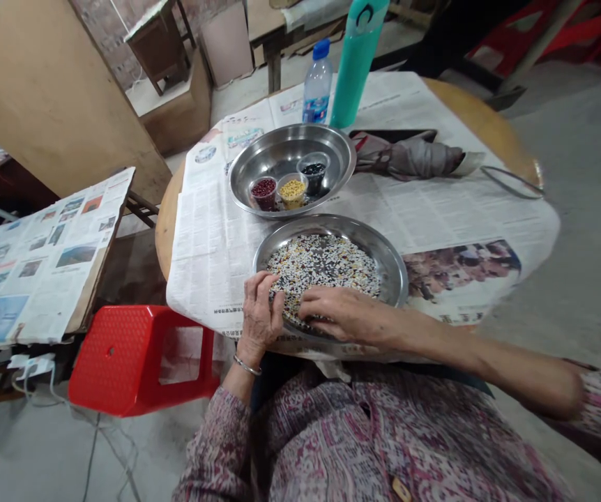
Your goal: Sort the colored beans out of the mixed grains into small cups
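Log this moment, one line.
left hand: by round steel pan | right hand: at multicoloured grains | clear plastic cups: in second steel basin

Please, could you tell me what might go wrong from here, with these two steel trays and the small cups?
The front tray sits near the table edge, with the left hand at its rim; a push there might tip or shift it.
The right hand is among the loose mixed grains, so some could be swept out.
The red-bean cup and yellow-bean cup stand close together; a bump could perhaps mix them.
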Motion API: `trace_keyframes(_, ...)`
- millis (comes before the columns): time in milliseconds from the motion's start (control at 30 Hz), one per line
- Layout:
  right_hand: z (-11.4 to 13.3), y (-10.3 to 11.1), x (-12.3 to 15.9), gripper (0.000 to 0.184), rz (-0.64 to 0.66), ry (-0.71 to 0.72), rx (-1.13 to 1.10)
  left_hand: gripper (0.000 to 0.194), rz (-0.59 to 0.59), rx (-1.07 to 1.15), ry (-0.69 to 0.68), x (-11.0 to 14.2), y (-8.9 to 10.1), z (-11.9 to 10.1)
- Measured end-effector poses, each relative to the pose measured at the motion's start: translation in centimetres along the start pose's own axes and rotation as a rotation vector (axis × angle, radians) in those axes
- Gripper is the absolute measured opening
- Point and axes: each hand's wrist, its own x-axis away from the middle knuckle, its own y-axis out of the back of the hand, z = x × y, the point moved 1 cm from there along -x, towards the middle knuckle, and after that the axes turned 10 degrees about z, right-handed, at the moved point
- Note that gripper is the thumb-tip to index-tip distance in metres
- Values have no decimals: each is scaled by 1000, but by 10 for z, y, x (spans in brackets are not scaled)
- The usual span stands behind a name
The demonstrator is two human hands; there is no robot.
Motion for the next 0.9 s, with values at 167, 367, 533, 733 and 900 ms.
trace_keyframes(167, -12, 1, 6, 22, 39, -61, 253, 26, 6, 12, 11, 1, 0, 0)
trace_keyframes(367, -42, 26, 14, 22, -219, -354, 359, 26, 16, 1, 20, 1, 0, 0)
trace_keyframes(533, -40, 16, 4, 21, -225, -338, 208, 25, 6, 1, 14, 1, -1, 1)
trace_keyframes(733, -33, 12, -22, 16, -129, -263, 33, 25, 18, -32, 28, 1, -1, 1)
trace_keyframes(900, -16, 11, -31, 20, -98, -168, -112, 24, -17, -57, 4, 1, -2, 3)
